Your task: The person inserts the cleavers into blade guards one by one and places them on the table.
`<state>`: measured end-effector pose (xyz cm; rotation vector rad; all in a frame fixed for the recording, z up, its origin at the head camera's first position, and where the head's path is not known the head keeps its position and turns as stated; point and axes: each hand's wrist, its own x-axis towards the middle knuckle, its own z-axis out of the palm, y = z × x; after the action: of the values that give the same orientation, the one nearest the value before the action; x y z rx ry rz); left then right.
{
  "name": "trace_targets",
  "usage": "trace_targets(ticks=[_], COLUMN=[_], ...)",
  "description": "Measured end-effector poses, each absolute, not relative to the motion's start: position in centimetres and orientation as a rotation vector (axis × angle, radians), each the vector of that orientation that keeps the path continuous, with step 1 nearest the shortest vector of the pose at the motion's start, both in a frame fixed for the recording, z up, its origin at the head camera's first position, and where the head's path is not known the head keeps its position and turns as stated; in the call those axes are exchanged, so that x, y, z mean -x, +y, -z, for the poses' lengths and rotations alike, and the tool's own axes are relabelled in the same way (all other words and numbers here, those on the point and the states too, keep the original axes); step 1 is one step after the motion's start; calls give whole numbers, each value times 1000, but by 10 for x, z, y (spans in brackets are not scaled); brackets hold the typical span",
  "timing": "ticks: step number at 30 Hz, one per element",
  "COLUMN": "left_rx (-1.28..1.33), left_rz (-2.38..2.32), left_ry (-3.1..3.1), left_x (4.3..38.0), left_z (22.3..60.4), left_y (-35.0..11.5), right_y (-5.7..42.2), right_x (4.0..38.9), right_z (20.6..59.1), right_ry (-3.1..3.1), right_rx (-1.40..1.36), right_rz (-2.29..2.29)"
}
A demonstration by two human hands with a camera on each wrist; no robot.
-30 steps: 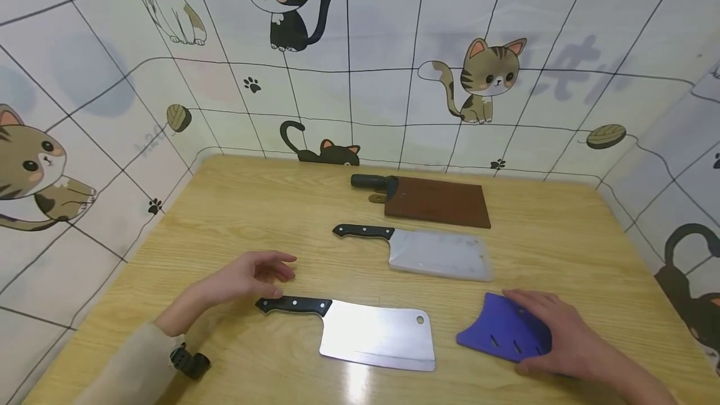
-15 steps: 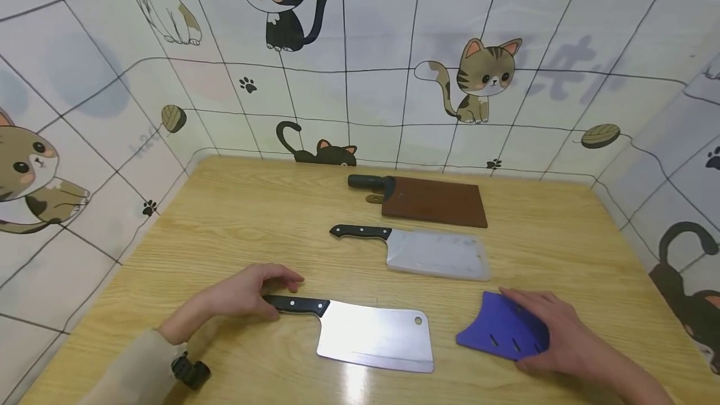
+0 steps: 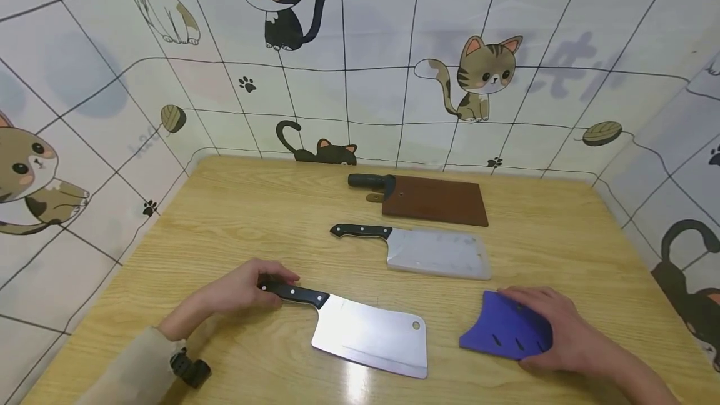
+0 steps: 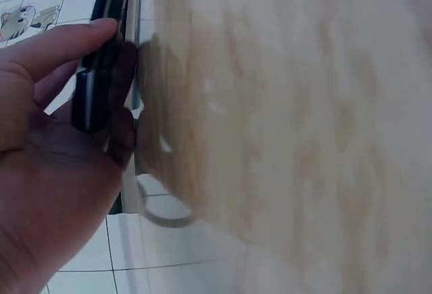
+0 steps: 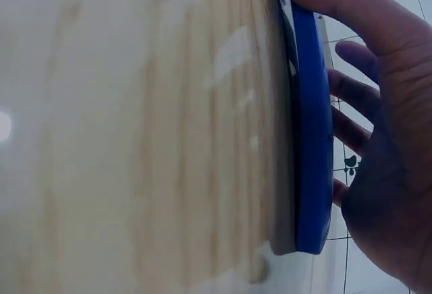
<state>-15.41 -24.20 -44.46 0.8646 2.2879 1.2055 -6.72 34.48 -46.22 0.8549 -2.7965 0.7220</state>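
Near the front of the table lies a bare-bladed cleaver (image 3: 368, 337) with a black riveted handle. My left hand (image 3: 239, 289) grips the end of that handle, the thumb on the near side and the fingers behind. In the left wrist view the black handle (image 4: 94, 95) sits between thumb and curled fingers. At the right, my right hand (image 3: 574, 339) holds a blue-purple slotted blade guard (image 3: 500, 329) across its edges. Seen from the right wrist, the blue blade guard (image 5: 312, 139) stays low at the tabletop, the thumb at its near edge.
A second black-handled cleaver (image 3: 439, 254) lies farther back, its blade in a translucent cover. Behind it is a cleaver with a dark handle in a brown sheath (image 3: 435, 200). The wood-grain table (image 3: 270, 199) meets walls covered in cat-printed sheeting (image 3: 382, 36).
My left hand has come down onto the cleaver's handle and taken hold of it. The cleaver has turned slightly, its handle lifting and its blade tip shifting nearer. The right hand barely moved.
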Motion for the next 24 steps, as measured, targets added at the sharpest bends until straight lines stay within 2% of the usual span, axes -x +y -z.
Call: trace_targets(ticks=[13,24], left_rx=[-861,-866], left_rz=[-1260,-1264], left_ry=[2221,2180], left_x=[164,167], left_z=[442,443], left_y=[-235,-237], right_y=[338,331], right_x=[76,81], right_z=[451,441], right_ry=[-2730,-2748], right_rx=[-944,-911], right_rz=[-704,-645])
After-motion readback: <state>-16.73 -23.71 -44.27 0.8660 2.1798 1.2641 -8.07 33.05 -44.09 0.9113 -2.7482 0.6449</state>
